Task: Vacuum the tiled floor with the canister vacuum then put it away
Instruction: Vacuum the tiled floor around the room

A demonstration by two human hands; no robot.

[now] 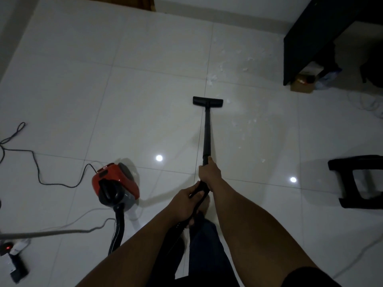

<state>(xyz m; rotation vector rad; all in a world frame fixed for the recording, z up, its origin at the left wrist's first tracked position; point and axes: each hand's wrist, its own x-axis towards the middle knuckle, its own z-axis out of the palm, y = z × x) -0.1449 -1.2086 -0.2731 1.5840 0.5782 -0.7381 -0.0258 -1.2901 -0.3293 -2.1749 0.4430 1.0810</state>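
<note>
A red and black canister vacuum [115,184] sits on the white tiled floor [145,79] to my left. Its black hose [118,230] curves from the canister toward me. My right hand [209,172] grips the black wand [206,133] near its lower end. My left hand [183,205] grips the handle end just behind it. The wand reaches forward to the black floor head [207,101], which lies flat on the tiles. White scraps of debris [228,65] are scattered beyond and to the right of the head.
A black power cord [37,162] snakes across the floor at left, near a power strip [12,247] with a red light. A dark cabinet [306,38] stands at the back right, a cardboard box [301,84] beside it. A black stool [358,181] sits at right.
</note>
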